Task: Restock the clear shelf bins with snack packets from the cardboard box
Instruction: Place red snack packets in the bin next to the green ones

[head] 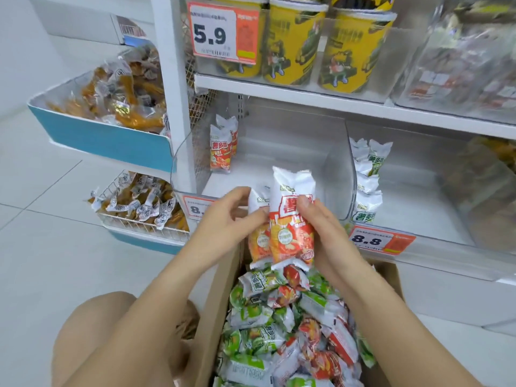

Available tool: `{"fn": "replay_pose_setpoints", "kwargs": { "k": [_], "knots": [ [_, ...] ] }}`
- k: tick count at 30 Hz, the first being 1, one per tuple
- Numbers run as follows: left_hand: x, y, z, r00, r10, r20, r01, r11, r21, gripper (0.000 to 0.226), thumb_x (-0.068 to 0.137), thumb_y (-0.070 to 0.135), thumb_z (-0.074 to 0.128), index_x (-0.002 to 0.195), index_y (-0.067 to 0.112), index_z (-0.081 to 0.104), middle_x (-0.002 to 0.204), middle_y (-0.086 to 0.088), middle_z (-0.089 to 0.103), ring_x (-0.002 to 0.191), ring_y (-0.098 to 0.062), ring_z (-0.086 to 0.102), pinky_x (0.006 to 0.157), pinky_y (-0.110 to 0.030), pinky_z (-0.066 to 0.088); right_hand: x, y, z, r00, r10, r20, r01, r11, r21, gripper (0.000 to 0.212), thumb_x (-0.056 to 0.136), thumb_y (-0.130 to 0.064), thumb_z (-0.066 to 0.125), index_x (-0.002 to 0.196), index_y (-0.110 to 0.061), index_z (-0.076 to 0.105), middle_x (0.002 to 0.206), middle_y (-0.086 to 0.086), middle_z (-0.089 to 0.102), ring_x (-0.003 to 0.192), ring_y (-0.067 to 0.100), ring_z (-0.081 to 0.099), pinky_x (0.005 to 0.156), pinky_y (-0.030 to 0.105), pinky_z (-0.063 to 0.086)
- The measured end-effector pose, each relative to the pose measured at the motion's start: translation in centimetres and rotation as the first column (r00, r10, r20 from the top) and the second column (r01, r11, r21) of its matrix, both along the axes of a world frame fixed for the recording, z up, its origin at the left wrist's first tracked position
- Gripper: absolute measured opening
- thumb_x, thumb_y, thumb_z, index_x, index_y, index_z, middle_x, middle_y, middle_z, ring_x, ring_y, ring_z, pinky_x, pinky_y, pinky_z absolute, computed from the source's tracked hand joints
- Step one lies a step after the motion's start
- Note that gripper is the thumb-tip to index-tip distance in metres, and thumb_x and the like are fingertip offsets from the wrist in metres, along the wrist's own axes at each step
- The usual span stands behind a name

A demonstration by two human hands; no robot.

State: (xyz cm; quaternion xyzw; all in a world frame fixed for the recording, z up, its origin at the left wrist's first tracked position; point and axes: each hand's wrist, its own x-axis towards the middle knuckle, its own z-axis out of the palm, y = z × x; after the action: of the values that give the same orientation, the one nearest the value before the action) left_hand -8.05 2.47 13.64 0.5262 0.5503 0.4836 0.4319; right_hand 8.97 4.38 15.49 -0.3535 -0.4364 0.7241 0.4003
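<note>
— While both hands sit above the cardboard box (212, 317), what are they doing?
— My left hand (223, 219) and right hand (321, 227) pinch two upright red snack packets (290, 219) between them, fingers curled round the wrappers.
— Where is the stock?
— Red and green packets (279, 331) fill the box below. I see two red ones (222, 148) standing at the back left corner of the clear bin (335, 163) on the shelf, green packets (367, 177) in the neighbouring bin.

cardboard box (220, 303) bottom cut off
</note>
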Motion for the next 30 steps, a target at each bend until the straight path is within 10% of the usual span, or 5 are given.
{"fn": "replay_pose_setpoints", "kwargs": {
  "k": [6,13,21,30],
  "knots": [
    [-3.5,4.4,1.9,0.984,0.097,-0.148,-0.085,0.993,0.086,0.022,0.081,0.023,0.073,0.097,0.036,0.063,0.095,0.014,0.070,0.079,-0.003,0.067,0.063,-0.021,0.054,-3.1,4.5,2.5,0.978,-0.020,0.206,-0.013,0.987,0.158,0.030,0.077,-0.040,0.066,0.098,-0.020,0.070,0.096,0.005,0.074,0.090,0.019,0.070,0.084,0.034,0.056],
    [-9.4,6.7,2.3,0.855,0.395,-0.337,-0.342,0.917,0.208,0.045,0.075,0.035,0.073,0.117,0.041,0.059,0.104,0.015,0.067,0.093,-0.006,0.064,0.084,-0.031,0.052,-6.2,11.5,2.8,0.872,-0.317,0.372,0.199,0.925,0.323,0.021,0.085,-0.027,0.069,0.096,-0.010,0.065,0.072,-0.006,0.061,0.051,-0.004,0.055,0.048,0.007,0.038],
    [-11.6,8.4,-0.9,0.534,0.217,-0.817,0.007,0.965,0.262,0.050,0.075,0.038,0.070,0.122,0.027,0.060,0.117,0.006,0.063,0.120,-0.017,0.049,0.114,-0.036,0.017,-11.2,16.8,-2.6,0.727,-0.159,0.668,-0.049,0.958,0.282,0.038,0.081,-0.019,0.076,0.115,-0.008,0.063,0.094,-0.001,0.065,0.067,-0.002,0.054,0.045,0.003,0.034],
    [-11.6,9.3,-1.7,0.335,0.155,-0.929,0.008,0.986,0.167,0.051,0.087,0.017,0.059,0.137,0.026,0.050,0.141,0.006,0.051,0.146,-0.013,0.014,0.117,-0.039,-0.008,-15.4,18.8,-4.1,0.781,-0.048,0.622,-0.095,0.976,0.194,0.049,0.088,-0.012,0.067,0.134,-0.009,0.050,0.112,0.006,0.064,0.084,0.015,0.062,0.067,0.020,0.049]
  ]
}}
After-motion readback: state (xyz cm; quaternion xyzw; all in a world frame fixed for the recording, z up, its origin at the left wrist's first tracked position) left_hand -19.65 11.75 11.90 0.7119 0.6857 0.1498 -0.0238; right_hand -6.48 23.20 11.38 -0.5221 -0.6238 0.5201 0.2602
